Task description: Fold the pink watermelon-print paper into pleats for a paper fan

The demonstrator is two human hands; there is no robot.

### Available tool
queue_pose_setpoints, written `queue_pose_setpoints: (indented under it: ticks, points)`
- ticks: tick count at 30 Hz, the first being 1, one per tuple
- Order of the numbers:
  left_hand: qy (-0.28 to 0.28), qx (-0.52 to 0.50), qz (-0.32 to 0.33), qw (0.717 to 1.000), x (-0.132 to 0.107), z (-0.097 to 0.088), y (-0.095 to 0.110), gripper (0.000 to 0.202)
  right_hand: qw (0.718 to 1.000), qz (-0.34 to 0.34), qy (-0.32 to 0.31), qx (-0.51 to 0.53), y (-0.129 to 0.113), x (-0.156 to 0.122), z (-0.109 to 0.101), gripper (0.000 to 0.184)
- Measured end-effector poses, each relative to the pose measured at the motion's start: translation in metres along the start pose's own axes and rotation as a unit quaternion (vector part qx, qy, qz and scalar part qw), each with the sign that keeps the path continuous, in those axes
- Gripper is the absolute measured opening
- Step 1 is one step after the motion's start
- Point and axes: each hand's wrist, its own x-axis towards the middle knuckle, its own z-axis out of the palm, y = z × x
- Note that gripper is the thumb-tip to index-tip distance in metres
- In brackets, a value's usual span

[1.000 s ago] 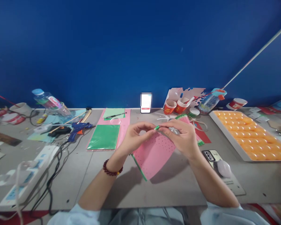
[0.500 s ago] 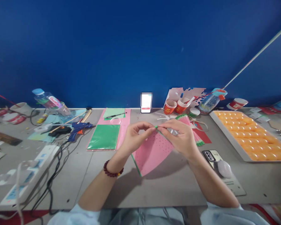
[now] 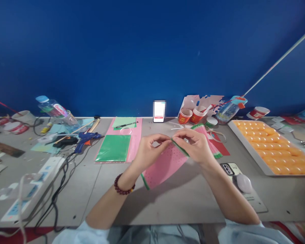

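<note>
Both hands hold a pink dotted paper sheet with a green edge [image 3: 162,166] just above the grey tabletop [image 3: 188,200], near the middle of the desk. The left hand [image 3: 149,150] pinches its top corner between thumb and fingertips; the right hand [image 3: 195,145] is clamped on the same green edge, fingertips nearly meeting the left's. A flat green paper sheet [image 3: 113,148] lies well to the left, and a tray of orange balls [image 3: 274,145] sits to the right
</note>
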Motion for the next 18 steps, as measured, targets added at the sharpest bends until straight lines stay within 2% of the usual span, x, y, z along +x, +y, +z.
queue_pose_setpoints:
  ticks: [5,18]
  points:
    - [0.003,-0.001,-0.011,1.0,-0.004,-0.002,0.005,0.017,1.0,0.009,0.005,-0.01,-0.001,-0.001,-0.003,0.01]
    - [0.029,0.075,0.043,0.996,-0.008,-0.005,0.003,0.01,0.995,0.055,-0.085,0.018,0.0,0.005,-0.012,0.027]
